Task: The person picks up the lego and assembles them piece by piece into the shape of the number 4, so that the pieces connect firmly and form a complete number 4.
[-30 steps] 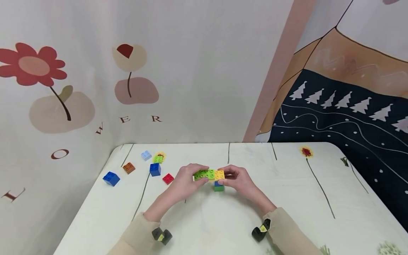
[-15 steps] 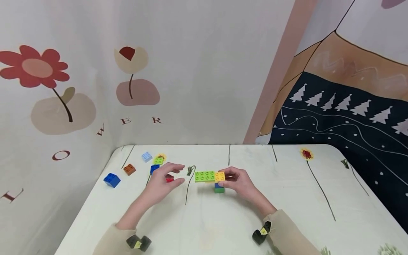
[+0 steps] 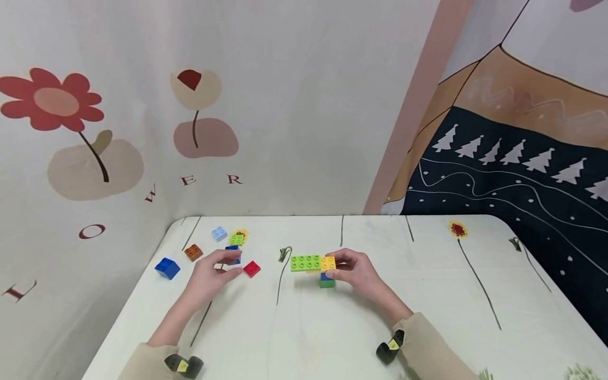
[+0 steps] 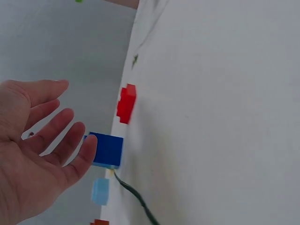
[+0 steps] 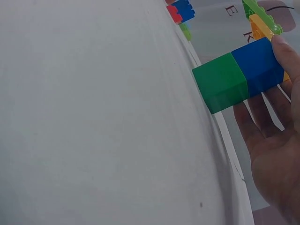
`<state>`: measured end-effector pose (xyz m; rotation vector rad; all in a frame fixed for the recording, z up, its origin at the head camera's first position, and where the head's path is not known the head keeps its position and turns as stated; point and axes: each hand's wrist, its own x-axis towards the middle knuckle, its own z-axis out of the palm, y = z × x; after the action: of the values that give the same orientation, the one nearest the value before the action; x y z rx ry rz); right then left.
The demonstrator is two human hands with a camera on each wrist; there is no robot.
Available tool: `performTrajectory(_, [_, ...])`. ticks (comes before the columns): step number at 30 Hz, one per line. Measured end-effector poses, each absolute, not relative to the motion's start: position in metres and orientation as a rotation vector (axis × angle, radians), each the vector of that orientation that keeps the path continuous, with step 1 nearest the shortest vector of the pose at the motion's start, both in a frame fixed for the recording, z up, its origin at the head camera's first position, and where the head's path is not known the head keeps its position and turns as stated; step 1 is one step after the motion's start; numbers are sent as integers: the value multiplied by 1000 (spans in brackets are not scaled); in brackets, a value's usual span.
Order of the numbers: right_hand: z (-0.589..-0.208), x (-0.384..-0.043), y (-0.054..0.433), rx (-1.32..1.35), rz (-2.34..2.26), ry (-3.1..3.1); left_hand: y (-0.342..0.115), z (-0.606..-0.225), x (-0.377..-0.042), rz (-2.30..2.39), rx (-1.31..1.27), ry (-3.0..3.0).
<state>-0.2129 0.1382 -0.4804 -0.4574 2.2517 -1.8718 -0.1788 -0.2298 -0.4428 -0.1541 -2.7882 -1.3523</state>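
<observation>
My right hand grips the right end of a built stack of toy bricks. On top of the stack are a long lime green brick and a yellow brick. Below them sit a blue brick and a green brick at the bottom. My left hand is over the table's left part with nothing between its fingers, which are spread in the left wrist view. Nearest to it are a loose blue brick, partly hidden in the head view, and a flat red brick.
Farther left lie another blue brick and a brown brick. A light blue brick and a small lime brick lie toward the back. The white table meets a printed curtain behind.
My left hand has let go of the lime green brick and moved left, toward the loose blue and red bricks. The right hand keeps its hold on the stack in nearly the same place.
</observation>
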Motion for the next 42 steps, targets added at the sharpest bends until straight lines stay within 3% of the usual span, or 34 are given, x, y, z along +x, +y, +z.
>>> performTrajectory(13, [-482,-214,137,-463,-1864,2250,-228,-468,-190,-1281,-202,-2903])
performTrajectory(31, [-482,-214,138,-460,-1882,2231,-211,-475,-204,-1066,-175,-3003])
performTrajectory(42, [-483,-214,139,-447,-1870,2241,-204,-471,-197,-1213,-217,-2960])
